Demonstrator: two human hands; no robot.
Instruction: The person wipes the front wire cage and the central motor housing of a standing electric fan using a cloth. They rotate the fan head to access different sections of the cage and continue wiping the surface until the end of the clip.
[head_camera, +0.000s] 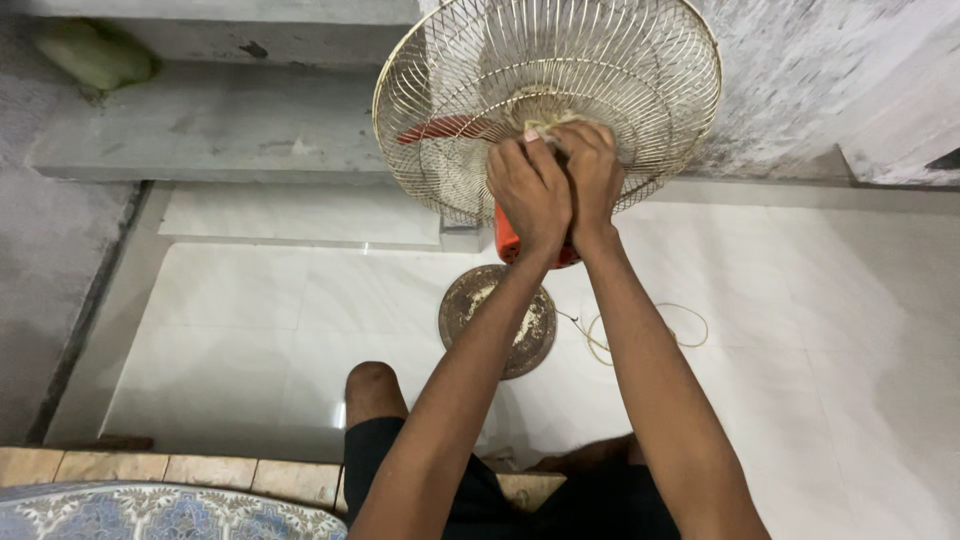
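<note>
Behind round cream wire fan guard (600, 70), left hand (528, 190) and right hand (592, 170) fingers clenched on pale cloth (545, 125) at hub; hard pressure risks toppling fan on round rusty base (497, 320).

White tiled floor (800, 330), grey concrete wall (800, 90)

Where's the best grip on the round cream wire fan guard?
Probably at the hub of the round cream wire fan guard, coming from the rear, motor side. Both the left hand and right hand already close there, above the orange motor housing. The thin radial wires converge there and look stiffest; the outer rim would likely flex.
</note>
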